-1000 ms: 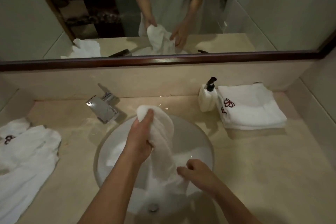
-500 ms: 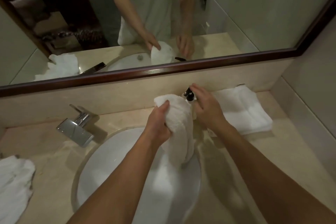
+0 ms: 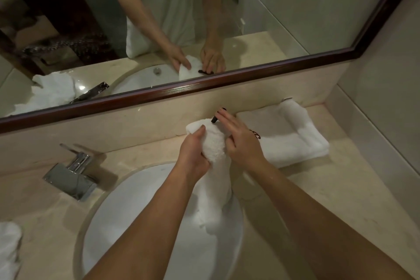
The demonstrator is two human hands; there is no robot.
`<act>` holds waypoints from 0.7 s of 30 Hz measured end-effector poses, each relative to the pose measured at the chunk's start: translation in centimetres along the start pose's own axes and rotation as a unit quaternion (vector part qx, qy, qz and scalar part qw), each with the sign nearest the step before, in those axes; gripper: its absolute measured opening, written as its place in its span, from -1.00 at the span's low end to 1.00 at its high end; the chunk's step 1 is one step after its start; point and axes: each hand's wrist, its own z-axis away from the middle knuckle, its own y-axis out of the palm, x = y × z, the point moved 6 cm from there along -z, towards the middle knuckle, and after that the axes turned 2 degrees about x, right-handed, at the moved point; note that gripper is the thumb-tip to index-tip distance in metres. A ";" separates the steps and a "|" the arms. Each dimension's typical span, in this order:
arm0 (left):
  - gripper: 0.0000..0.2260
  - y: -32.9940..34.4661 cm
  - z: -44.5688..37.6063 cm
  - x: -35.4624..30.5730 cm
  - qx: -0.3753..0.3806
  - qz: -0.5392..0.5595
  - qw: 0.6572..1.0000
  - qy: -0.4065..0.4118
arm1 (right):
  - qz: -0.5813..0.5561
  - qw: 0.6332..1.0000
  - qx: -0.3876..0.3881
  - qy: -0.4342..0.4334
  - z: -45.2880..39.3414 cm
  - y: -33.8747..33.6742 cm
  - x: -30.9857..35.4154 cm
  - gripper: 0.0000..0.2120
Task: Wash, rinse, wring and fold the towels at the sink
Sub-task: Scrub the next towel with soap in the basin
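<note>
My left hand point(image 3: 193, 154) grips the bunched top of a white towel point(image 3: 214, 179) and holds it up at the far rim of the round white sink point(image 3: 127, 223); the towel's tail hangs down into the basin. My right hand point(image 3: 241, 138) lies flat on the black pump head of the soap dispenser point(image 3: 214, 118), fingers straight, the nozzle right beside the towel's top. The dispenser's bottle is hidden behind the hand and towel.
A folded white towel point(image 3: 293, 134) with a dark logo lies on the counter at the right, just behind my right hand. A chrome tap point(image 3: 72, 177) stands left of the sink. Crumpled white towels point(image 3: 9, 245) lie at the left edge. The mirror point(image 3: 204, 18) runs above.
My right hand left the towel's lower end and went to the dispenser pump. My left hand carried the towel's top right and back toward the nozzle. The view shifted right.
</note>
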 end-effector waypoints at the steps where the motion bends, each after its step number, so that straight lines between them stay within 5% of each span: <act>1: -0.67 0.0 -0.1 0.0 0.001 0.001 1.000 0.000 | 0.004 1.000 0.004 0.002 -0.1 0.0 0.0 -0.30; 13: -0.64 -0.5 0.7 -0.5 -0.010 -0.024 1.000 0.003 | 0.002 0.999 0.026 0.027 -0.3 -0.4 0.1 -0.38; 18: -0.64 -2.4 3.7 -0.2 -0.027 -0.009 0.999 0.026 | -0.215 0.951 -0.144 0.169 4.6 -1.2 -0.5 -0.53; 21: -0.56 -4.7 7.5 0.8 -0.010 0.030 0.999 0.018 | -0.318 0.918 0.007 0.237 9.2 4.2 0.9 -0.71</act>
